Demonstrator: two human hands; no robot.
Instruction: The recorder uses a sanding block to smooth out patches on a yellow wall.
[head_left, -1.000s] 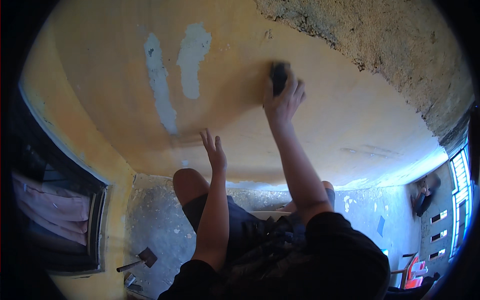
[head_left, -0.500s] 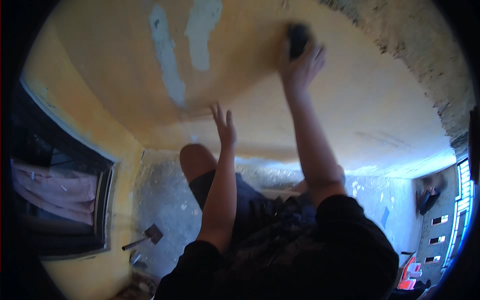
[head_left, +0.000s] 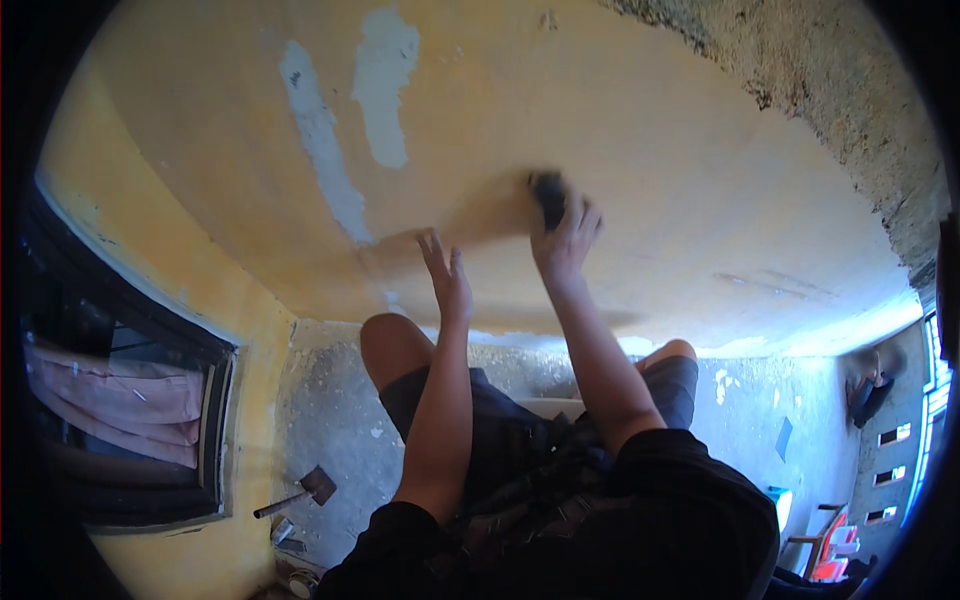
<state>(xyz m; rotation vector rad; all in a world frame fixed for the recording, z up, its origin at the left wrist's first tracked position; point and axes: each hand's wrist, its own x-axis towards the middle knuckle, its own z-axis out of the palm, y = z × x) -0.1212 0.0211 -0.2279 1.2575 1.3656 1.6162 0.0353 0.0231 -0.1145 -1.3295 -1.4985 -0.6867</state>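
My right hand (head_left: 568, 240) grips a dark, palm-sized block (head_left: 547, 200) and holds it against the yellow wall (head_left: 480, 110) in front of me. The block is blurred, so its exact kind does not show. Lower and to the left, my left hand (head_left: 452, 290) is raised close to the wall with its fingers stretched out and nothing in it. Whether its fingertips touch the wall I cannot tell. Two pale patches, a wide one (head_left: 384, 95) and a longer, narrow one (head_left: 325, 145), run down the wall above the left hand.
To the left is a dark-framed window (head_left: 215, 420) with pinkish cloth (head_left: 120, 395) behind it. A broad-bladed tool (head_left: 318, 485) lies on the grey floor (head_left: 340, 410). Rough bare plaster (head_left: 830, 100) borders the wall at upper right. Red furniture (head_left: 832, 555) stands at lower right.
My right hand has come down the wall and slightly left with the block. The left hand stays open in nearly the same place. My view has shifted a little.
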